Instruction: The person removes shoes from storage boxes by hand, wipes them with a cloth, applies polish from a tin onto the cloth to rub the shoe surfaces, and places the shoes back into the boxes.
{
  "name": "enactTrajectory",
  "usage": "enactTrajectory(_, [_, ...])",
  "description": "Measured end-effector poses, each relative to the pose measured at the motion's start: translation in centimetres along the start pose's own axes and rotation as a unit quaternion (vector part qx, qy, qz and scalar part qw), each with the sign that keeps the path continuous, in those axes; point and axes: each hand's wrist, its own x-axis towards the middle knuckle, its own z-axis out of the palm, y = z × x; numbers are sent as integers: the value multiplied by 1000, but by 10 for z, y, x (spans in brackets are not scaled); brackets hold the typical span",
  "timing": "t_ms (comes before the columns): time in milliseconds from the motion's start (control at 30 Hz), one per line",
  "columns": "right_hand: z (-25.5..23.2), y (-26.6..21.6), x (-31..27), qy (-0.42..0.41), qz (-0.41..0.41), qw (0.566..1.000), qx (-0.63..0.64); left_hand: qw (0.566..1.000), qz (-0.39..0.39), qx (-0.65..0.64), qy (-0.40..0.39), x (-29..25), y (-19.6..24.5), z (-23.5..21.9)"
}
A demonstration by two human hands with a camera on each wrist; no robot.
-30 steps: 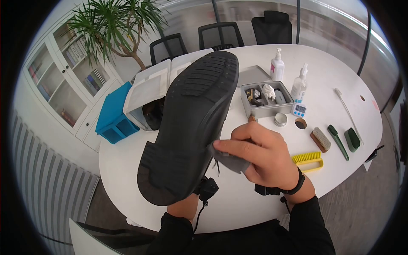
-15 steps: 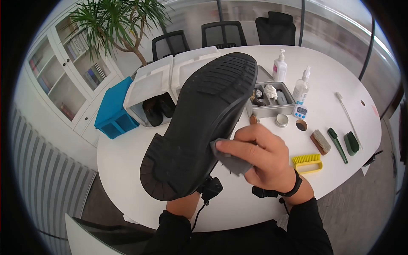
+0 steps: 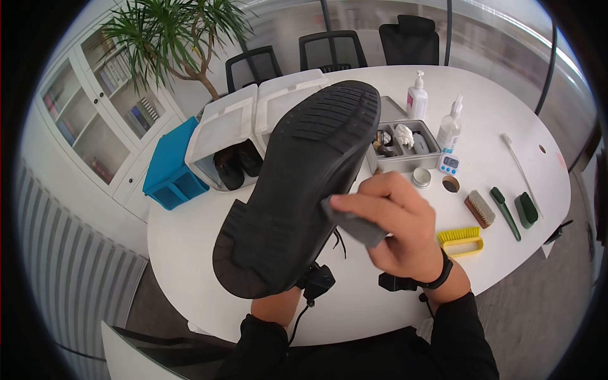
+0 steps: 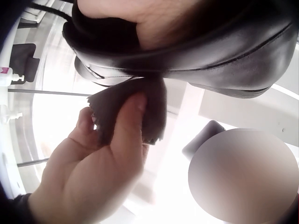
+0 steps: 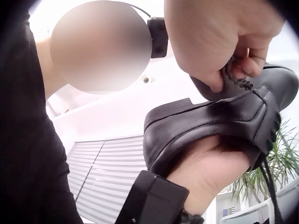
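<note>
A black leather shoe (image 3: 301, 183) is held up over the table, its sole facing the camera in the head view. My left hand (image 4: 140, 16) reaches inside the shoe's opening and bears it, with the fingers hidden. A folded grey cloth (image 3: 358, 223) is pinched between thumb and fingers of my right hand (image 3: 408, 231), at the shoe's side near the middle of the sole. Seen from the left wrist, the cloth (image 4: 128, 109) touches the lower edge of the shoe's upper. Dark laces (image 3: 341, 242) hang below the shoe.
Behind the right hand stand a metal tin box (image 3: 405, 161), two bottles and a timer (image 3: 449, 164). Several brushes, one of them yellow (image 3: 460, 241), lie at the right. White boxes (image 3: 221, 130), one with dark shoes inside, and a blue container (image 3: 170, 161) stand left.
The shoe has shifted right in the head view since the earliest frame. Over the last half second my right hand and the cloth have moved slightly up and right, and the hanging laces have come into sight.
</note>
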Motion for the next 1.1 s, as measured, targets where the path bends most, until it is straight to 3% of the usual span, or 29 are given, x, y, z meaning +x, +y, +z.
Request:
enactTrajectory(67, [-4, 4, 3, 56, -29, 997, -36, 1000, -4, -3, -3, 2, 0, 1])
enactTrajectory(233, [11, -2, -4, 62, -20, 997, -49, 1000, -14, -12, -7, 3, -3, 4])
enactTrajectory(500, [22, -14, -11, -48, -84, 995, 40, 1000, -24, -17, -10, 5, -3, 6])
enactTrajectory(600, [14, -11, -5, -30, -92, 995, 23, 999, -29, -20, -13, 6, -3, 7])
enactTrajectory(700, [-5, -8, -3, 35, -15, 999, -31, 999, -32, -25, -14, 7, -4, 7])
enactTrajectory(967, [-17, 22, 5, 158, -3, 978, -133, 998, -41, -39, -14, 7, -6, 8])
enactTrajectory(1100, [-7, 19, 4, 147, -11, 982, -121, 998, -47, -46, -14, 8, -8, 9])
